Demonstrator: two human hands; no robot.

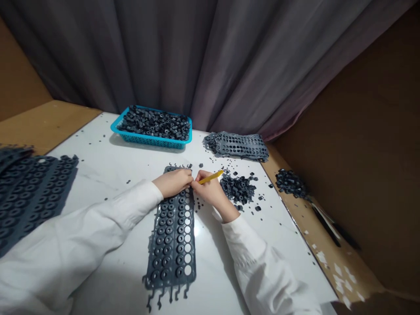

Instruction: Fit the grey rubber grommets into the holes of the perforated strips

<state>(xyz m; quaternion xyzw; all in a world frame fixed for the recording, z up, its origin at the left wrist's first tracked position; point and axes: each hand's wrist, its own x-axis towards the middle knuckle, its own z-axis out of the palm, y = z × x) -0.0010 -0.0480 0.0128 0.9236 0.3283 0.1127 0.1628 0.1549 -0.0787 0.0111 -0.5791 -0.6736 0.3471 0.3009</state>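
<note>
A dark grey rubber sheet [174, 245] with rows of ring-shaped parts lies lengthwise on the white table. Down its right-hand column run round holes that show white. My left hand [175, 181] rests over the sheet's far end, fingers bent and pressed together near its right edge; what they hold, if anything, is hidden. Beside it, my right hand [209, 190] is closed around a thin yellow tool [211, 176], whose tip is hidden at the left fingertips. A loose heap of small dark rubber parts [239, 189] lies just right of that hand.
A blue basket [147, 139] full of dark rubber parts stands at the back. Stacked perforated sheets [243, 146] lie to its right. More ringed sheets [36, 192] are at the left. Another pile of parts [290, 183] and a black-handled tool [326, 225] lie on the right ledge.
</note>
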